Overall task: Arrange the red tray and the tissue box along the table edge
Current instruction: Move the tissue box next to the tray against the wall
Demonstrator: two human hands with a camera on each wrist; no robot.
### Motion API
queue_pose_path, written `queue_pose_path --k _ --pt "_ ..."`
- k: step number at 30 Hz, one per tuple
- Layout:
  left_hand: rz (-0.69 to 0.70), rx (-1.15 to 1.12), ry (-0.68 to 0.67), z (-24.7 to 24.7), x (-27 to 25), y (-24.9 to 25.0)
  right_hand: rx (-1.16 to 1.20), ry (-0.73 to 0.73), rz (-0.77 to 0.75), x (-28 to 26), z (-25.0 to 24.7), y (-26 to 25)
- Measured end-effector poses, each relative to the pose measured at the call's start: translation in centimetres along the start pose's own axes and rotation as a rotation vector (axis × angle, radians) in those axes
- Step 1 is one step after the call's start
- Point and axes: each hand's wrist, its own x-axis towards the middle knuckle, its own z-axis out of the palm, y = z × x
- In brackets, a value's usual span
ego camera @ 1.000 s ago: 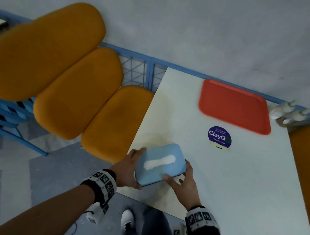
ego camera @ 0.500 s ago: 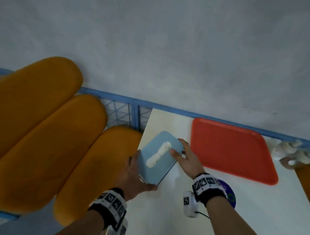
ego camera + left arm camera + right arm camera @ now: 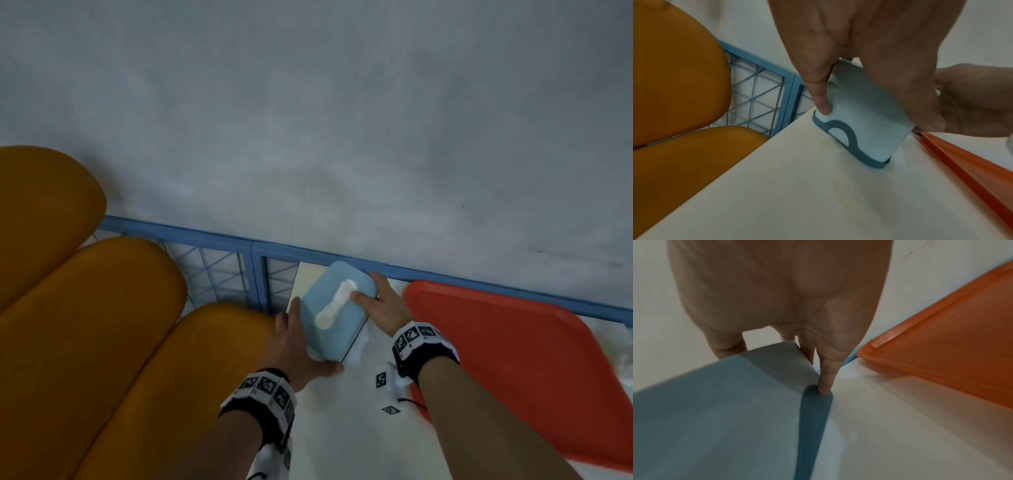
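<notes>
I see the light blue plastic tissue box [image 3: 334, 310] has moved up to the far corner of the white counter [image 3: 346, 421], just beside the flat red plastic tray [image 3: 507, 359], both hands' grip still holding it, so it's nearly lined up.

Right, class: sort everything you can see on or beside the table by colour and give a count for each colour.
Light blue: 1, the tissue box
Red: 1, the red tray
Orange: 3, the seat pads
Total: 5
</notes>
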Motion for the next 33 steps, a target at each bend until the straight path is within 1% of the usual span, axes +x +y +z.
queue_pose_path --k 2,3,4,6,7,8,9,10,13,15,18,19,21,24,26,30,33 --pt "0.015 0.088 0.008 0.3 -0.3 -0.4 -0.017 0.010 -0.026 -0.3 0.0 0.0" --pt "0.054 0.172 0.050 0.5 -0.6 -0.5 -0.057 0.045 -0.076 -0.4 -0.1 0.1" --pt "0.130 0.262 0.113 0.6 -1.1 -0.2 -0.120 0.101 -0.153 -0.6 -0.2 0.2" --pt "0.367 0.360 0.226 1.1 -2.0 0.2 -0.242 0.180 -0.343 -1.0 -0.2 0.5" --pt "0.484 0.372 0.233 1.6 -2.3 0.2 -0.299 0.171 -0.404 -1.1 -0.2 0.8" --pt "0.572 0.387 0.226 2.1 -2.6 0.3 -0.354 0.150 -0.443 -1.1 -0.2 1.2" --pt "0.622 0.407 0.221 2.6 -2.9 0.2 -0.402 0.130 -0.467 -1.1 -0.2 1.6" --pt "0.641 0.422 0.227 3.0 -3.0 0.1 -0.434 0.119 -0.479 -1.3 -0.2 1.8" --pt "0.636 0.411 0.233 3.1 -2.8 0.2 -0.486 0.142 -0.465 -1.9 -0.4 2.0" --pt "0.635 0.378 0.212 2.3 -2.0 -0.2 -0.525 0.227 -0.410 -3.3 -0.3 2.3" --pt "0.593 0.313 0.218 0.3 0.2 -1.2 -0.566 0.414 -0.276 -6.9 1.0 2.8" --pt "0.577 0.301 0.232 -0.3 1.2 -1.4 -0.560 0.445 -0.255 -7.9 1.7 3.0" --pt "0.575 0.308 0.236 -1.2 3.1 -1.5 -0.521 0.453 -0.238 -8.9 2.7 3.2" --pt "0.579 0.338 0.209 -2.0 5.1 -1.4 -0.441 0.399 -0.222 -7.6 2.8 3.2" --pt "0.564 0.350 0.215 -2.3 6.1 -1.0 -0.401 0.307 -0.213 -5.7 1.9 3.1" --pt "0.546 0.356 0.213 -3.3 7.7 0.2 -0.420 0.121 -0.199 -2.3 -0.5 1.6" --pt "0.512 0.381 0.187 -3.6 8.7 0.4 -0.482 0.061 -0.191 -1.4 -1.7 0.8"
